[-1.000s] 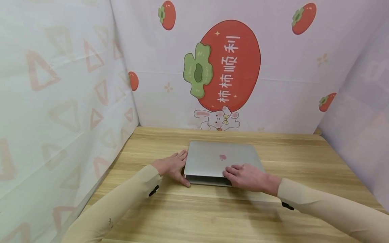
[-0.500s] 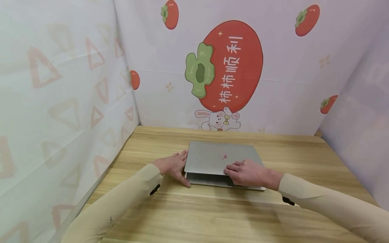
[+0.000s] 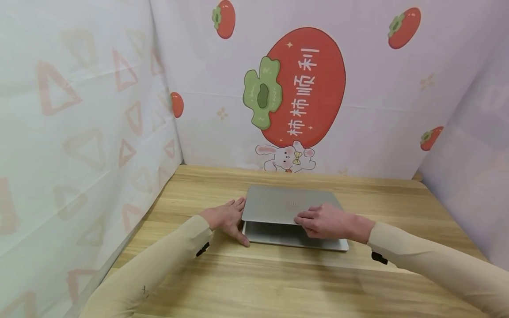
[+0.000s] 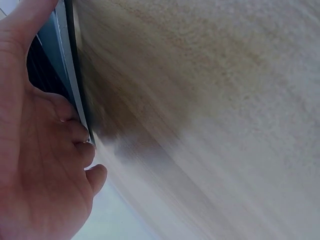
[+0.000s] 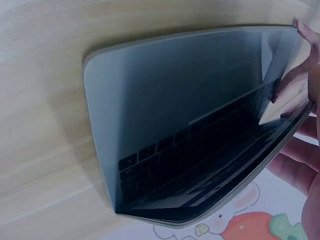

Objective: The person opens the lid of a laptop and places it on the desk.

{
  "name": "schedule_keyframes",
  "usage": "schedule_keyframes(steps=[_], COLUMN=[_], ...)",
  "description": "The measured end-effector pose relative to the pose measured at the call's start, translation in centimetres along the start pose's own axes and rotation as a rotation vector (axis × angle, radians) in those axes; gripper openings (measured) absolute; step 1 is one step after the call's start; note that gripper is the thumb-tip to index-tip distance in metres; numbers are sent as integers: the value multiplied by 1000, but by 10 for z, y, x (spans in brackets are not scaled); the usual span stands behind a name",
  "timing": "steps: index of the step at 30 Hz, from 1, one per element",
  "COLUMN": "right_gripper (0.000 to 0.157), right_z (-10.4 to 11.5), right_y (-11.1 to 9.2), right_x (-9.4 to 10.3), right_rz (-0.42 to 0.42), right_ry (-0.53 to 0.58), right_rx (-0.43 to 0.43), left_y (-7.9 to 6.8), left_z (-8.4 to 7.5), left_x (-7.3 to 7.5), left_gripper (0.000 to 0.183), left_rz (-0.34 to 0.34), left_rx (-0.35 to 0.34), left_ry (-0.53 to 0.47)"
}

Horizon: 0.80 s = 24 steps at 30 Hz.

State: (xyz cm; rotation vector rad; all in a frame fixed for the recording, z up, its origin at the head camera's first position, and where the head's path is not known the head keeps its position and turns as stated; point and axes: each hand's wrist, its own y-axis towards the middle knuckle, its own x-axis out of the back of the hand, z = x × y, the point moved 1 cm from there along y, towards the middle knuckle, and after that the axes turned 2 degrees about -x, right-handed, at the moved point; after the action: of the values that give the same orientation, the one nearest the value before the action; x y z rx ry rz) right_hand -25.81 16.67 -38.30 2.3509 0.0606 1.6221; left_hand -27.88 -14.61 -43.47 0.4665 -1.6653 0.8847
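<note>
A silver laptop lies on the wooden table, its lid (image 3: pixel 270 204) raised partway above the base (image 3: pixel 274 240). My right hand (image 3: pixel 328 222) pinches the lid's front edge, right of its middle, between thumb and fingers. My left hand (image 3: pixel 226 221) rests against the laptop's left side, fingers fairly straight and thumb by the front left corner. From the right wrist, dark keys (image 5: pixel 147 152) show in the gap under the lid, and part of the right hand (image 5: pixel 300 165) is at the frame's edge. In the left wrist view the left hand (image 4: pixel 45 165) touches the laptop's edge.
The wooden table (image 3: pixel 246 282) extends in front of the laptop and to both sides. A white cloth (image 3: pixel 207 132) with persimmon and rabbit drawings hangs behind it. More cloth hangs along the left (image 3: pixel 99 185) and right (image 3: pixel 465 176) sides.
My right hand has moved up and slightly back with the lid's front edge, so the gap above the base has widened. The left hand stays at the laptop's left side.
</note>
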Motion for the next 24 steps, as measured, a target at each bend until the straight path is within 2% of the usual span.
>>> schedule_keyframes(steps=[7, 14, 24], right_gripper=[25, 32, 34], right_z=[-9, -14, -23], right_y=[1, 4, 6], right_x=[8, 15, 23], right_rz=[-41, 9, 97], right_ry=[40, 81, 177], right_rx=[-4, -29, -105], left_y=[-2, -2, -1], left_z=[1, 1, 1], left_x=[0, -1, -3], left_gripper=[120, 124, 124], left_rz=[-17, -19, 26], left_rx=[-25, -6, 62], left_ry=[5, 24, 87])
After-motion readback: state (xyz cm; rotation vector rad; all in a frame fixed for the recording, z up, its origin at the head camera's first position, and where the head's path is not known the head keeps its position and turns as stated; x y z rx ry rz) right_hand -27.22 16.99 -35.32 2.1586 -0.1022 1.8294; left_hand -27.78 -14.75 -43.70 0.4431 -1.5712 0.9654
